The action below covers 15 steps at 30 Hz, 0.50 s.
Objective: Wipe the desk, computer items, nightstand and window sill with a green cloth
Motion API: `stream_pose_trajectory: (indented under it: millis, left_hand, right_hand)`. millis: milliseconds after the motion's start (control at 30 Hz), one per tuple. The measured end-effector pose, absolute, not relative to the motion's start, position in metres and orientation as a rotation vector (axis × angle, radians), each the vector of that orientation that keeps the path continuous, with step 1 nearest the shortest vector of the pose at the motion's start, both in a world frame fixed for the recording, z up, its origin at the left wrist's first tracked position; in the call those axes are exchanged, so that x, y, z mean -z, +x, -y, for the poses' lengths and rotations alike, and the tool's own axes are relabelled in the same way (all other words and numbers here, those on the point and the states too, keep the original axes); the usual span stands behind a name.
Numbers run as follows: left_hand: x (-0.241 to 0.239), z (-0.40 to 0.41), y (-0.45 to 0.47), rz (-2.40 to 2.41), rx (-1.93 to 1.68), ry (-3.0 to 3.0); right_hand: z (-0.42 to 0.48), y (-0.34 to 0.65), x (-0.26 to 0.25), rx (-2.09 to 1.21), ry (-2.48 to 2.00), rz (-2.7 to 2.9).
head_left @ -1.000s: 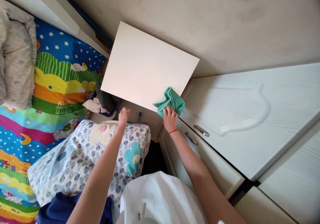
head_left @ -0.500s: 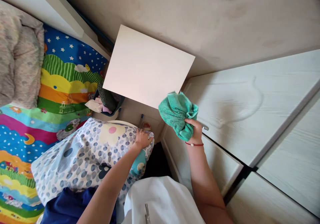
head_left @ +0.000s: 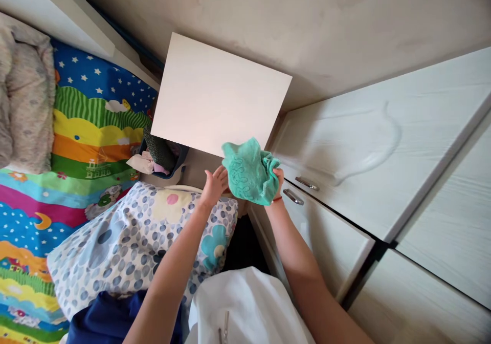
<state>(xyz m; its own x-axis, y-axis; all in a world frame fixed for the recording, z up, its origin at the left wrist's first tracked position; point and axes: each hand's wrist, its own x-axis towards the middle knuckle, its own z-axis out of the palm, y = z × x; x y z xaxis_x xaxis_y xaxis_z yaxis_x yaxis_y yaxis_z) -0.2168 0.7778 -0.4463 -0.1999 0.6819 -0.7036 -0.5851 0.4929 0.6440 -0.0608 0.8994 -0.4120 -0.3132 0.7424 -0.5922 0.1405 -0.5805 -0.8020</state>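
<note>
My right hand [head_left: 276, 179] grips a crumpled green cloth [head_left: 248, 172], held in the air just below the near edge of a white table top [head_left: 215, 93]. My left hand [head_left: 215, 183] is raised beside the cloth with its fingers spread, touching or nearly touching the cloth's left edge. A thin red band circles my right wrist. Below my left arm lies a spotted pillow [head_left: 130, 236] with flower prints.
White cupboard doors [head_left: 345, 139] with metal handles [head_left: 301, 189] run along the right. A bed with a bright patterned sheet [head_left: 72, 129] fills the left. A dark basket of clothes [head_left: 163, 154] sits under the table top. A beige wall lies beyond.
My right hand has carried the green cloth left, off the cupboard side toward the table's edge. My left hand has lifted off the pillow and come up beside the cloth.
</note>
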Motion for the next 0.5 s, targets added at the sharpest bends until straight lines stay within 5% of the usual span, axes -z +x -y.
stream_pose_trajectory:
  millis: [167, 500]
  left_hand:
    - [0.399, -0.804, -0.245, -1.320, -1.493, 0.126]
    - [0.273, -0.793, -0.249, -1.150, -1.185, 1.127]
  right_hand:
    - [-0.906, -0.056, 0.406, -1.943, -1.516, 1.302]
    - [-0.961, -0.071, 0.319, -1.976, -0.732, 2.337]
